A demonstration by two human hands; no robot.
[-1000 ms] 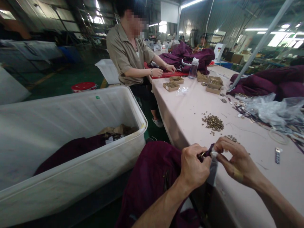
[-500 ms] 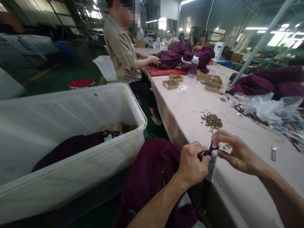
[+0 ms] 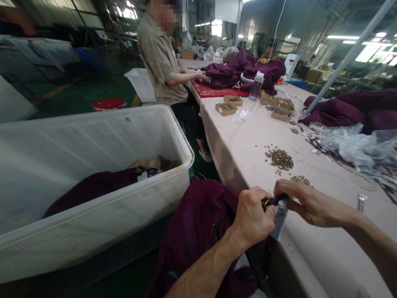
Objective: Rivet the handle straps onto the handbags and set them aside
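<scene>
A dark strap (image 3: 275,200) with a brass-coloured metal part stretches between my two hands, over the near edge of the table. My left hand (image 3: 254,213) is closed round its left end, thumb pressed against the fingers. The fingers of my right hand (image 3: 305,203) pinch the other end. Below the strap hangs a pale, whitish wrapping (image 3: 280,221), close to both hands. A maroon fabric bag (image 3: 195,223) with a short dark zip lies beneath my left forearm. Small brass metal pieces (image 3: 280,159) are heaped on the table just beyond my hands.
On my left stands a large white bin (image 3: 93,207) with maroon fabric inside. The pale table (image 3: 242,153) carries cardboard boxes (image 3: 226,109), a water bottle (image 3: 257,86) and clear plastic bags (image 3: 353,142). A co-worker (image 3: 161,62) handles maroon fabric (image 3: 220,74) at the far side.
My right hand has turned flatter over the strap, with its fingers lower. The strap's right end now points more sideways. My left hand keeps its grip, and the view has shifted slightly.
</scene>
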